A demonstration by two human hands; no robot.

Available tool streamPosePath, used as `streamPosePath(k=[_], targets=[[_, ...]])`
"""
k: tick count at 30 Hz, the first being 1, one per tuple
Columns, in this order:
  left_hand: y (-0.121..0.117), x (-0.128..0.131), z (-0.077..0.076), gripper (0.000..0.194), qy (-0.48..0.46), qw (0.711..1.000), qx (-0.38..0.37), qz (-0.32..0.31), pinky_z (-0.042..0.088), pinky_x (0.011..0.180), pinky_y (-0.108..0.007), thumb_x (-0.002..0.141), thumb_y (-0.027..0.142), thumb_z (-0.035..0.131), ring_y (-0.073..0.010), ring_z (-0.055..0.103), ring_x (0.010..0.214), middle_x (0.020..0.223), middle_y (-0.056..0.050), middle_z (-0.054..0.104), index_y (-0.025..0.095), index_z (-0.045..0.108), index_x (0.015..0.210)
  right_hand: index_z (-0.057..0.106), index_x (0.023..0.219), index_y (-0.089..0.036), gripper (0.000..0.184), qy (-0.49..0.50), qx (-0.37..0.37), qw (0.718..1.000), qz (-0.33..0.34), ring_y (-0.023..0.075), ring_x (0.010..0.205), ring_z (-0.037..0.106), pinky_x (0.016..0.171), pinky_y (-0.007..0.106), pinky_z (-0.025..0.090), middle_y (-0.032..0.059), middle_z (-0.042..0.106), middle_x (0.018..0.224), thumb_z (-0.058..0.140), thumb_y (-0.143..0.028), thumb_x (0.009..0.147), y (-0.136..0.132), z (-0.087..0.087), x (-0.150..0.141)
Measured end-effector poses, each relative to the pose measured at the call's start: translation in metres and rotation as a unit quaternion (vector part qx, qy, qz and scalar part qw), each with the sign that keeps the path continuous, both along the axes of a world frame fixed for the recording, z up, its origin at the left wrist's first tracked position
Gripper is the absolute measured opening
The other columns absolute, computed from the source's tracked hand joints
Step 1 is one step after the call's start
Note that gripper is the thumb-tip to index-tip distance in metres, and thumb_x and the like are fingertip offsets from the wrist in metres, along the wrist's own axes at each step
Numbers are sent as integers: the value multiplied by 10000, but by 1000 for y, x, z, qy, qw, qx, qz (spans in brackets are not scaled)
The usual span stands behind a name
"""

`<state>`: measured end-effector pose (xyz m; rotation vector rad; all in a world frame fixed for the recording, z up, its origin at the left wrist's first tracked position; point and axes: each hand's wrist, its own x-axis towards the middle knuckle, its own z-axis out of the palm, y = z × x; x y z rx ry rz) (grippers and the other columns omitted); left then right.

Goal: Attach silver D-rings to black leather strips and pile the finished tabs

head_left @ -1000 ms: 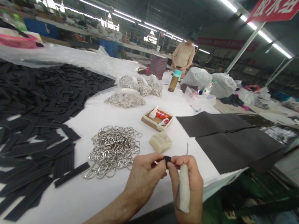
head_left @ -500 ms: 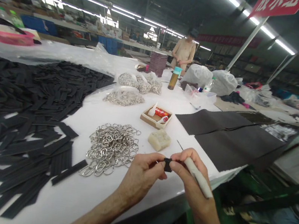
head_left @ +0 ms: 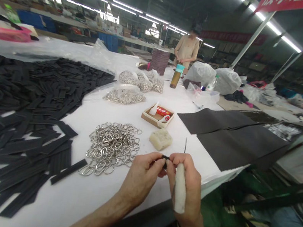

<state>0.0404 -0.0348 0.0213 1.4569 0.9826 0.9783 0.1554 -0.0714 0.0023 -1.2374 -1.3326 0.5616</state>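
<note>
My left hand point(head_left: 141, 174) pinches a small black strip point(head_left: 165, 161) between thumb and forefinger. The fingers of my right hand point(head_left: 186, 181) press on the strip's other side, so most of it is hidden. Tucked in my right hand is an awl-like tool with a thick pale handle point(head_left: 180, 192) and a thin metal tip point(head_left: 185, 145) pointing away from me. Left of my hands lies a heap of silver metal rings point(head_left: 114, 146). Just beyond them sits a pale yellowish block point(head_left: 160, 139).
Black strips point(head_left: 26, 147) cover the table's left side. Farther back are a shallow box point(head_left: 153, 118) with a red tube, bags of rings point(head_left: 125, 94) and a bottle point(head_left: 176, 76). Dark sheets point(head_left: 240, 140) lie right. A person point(head_left: 187, 49) stands behind the table.
Both hands have drawn closer together around the black strip. My right hand has turned, so the tool's handle and tip now stand more upright in view.
</note>
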Motion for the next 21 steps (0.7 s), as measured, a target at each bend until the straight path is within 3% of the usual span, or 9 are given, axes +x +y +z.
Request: streamPosePath(k=[8,16,21], targets=[[1,-1,1,258,-55,998,-22,-1,448,580,-210,818,211,479,-122,541,582,565,19,549,151,589,593,463,718,-232,164,-202,86,973,-64,184,776,529,673,314,440,22,555,799,498,-134,845,0,0,-5],[2,-1,-1,194,-101,992,-79,-12,487,606,-243,788,210,544,-141,579,590,590,-13,629,120,674,675,456,720,-235,143,-44,21,998,-29,140,659,492,590,262,439,-6,523,798,500,-139,818,-2,-2,-7],[1,-4,2,187,-65,996,-63,-20,472,613,-244,787,221,562,-146,592,565,537,-18,645,125,666,665,433,756,-237,147,20,-10,1000,-16,121,656,498,599,238,421,-26,545,796,556,-212,833,-5,11,-3]])
